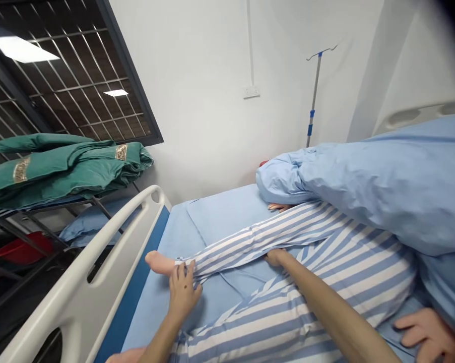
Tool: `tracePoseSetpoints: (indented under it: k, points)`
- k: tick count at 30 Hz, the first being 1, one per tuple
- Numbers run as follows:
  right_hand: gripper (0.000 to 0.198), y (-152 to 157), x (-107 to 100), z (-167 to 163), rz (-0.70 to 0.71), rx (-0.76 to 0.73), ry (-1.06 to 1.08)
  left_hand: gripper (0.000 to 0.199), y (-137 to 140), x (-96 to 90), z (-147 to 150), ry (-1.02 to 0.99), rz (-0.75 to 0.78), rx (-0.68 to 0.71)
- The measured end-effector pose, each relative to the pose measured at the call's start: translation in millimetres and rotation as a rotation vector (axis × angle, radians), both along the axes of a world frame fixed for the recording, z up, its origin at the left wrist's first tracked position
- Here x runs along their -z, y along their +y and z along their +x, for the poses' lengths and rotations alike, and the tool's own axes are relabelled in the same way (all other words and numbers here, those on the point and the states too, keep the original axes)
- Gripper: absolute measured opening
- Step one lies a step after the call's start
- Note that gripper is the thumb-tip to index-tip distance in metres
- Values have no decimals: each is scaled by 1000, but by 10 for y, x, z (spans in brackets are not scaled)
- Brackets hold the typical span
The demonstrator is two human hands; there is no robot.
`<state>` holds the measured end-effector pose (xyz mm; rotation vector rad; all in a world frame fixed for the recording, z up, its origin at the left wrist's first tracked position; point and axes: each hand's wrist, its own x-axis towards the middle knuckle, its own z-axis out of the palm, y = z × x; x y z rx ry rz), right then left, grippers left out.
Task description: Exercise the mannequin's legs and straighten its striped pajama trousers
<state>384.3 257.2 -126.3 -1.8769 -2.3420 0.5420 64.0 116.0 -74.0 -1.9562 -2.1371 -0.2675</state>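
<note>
A figure in blue-and-white striped trousers (pixel 246 242) lies on the bed and looks like a mannequin. At its far leg, my left hand (pixel 184 290) rests over the trouser cuff by the ankle, fingers apart and thumb out to the side. The bare foot (pixel 159 263) points left, just beyond my fingertips. My right hand (pixel 278 257) is tucked against the underside of the same leg near the knee; the leg hides its fingers. The near striped leg (pixel 250 327) passes below both my arms. A light blue quilt (pixel 355 181) covers the upper body.
A white footboard (pixel 76 262) bounds the bed on the left. Behind it, a folded green quilt (pixel 68 166) lies on another bed, with a red basin (pixel 23 247) below. An IV pole (pixel 315 96) stands by the wall. The figure's hand (pixel 427 330) lies lower right.
</note>
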Motion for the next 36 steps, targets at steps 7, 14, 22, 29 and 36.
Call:
tracePoseSetpoints:
  k: [7, 14, 22, 29, 36]
  points:
    - [43, -459, -411, 190, -195, -135, -42, 33, -886, -46, 276, -435, -183, 167]
    - [43, -1270, -593, 565, 137, -116, 28, 46, -1130, 60, 311, -142, -408, 245]
    - [36, -2161, -242, 579, 624, 44, 263, 72, -1074, 103, 351, -4, -509, 168]
    - [41, -2976, 354, 482, 367, -164, 341, 65, -1009, -111, 374, 84, -512, 181]
    - [55, -2505, 119, 756, 246, -96, 240, 48, -891, -893, 376, 116, -459, 236]
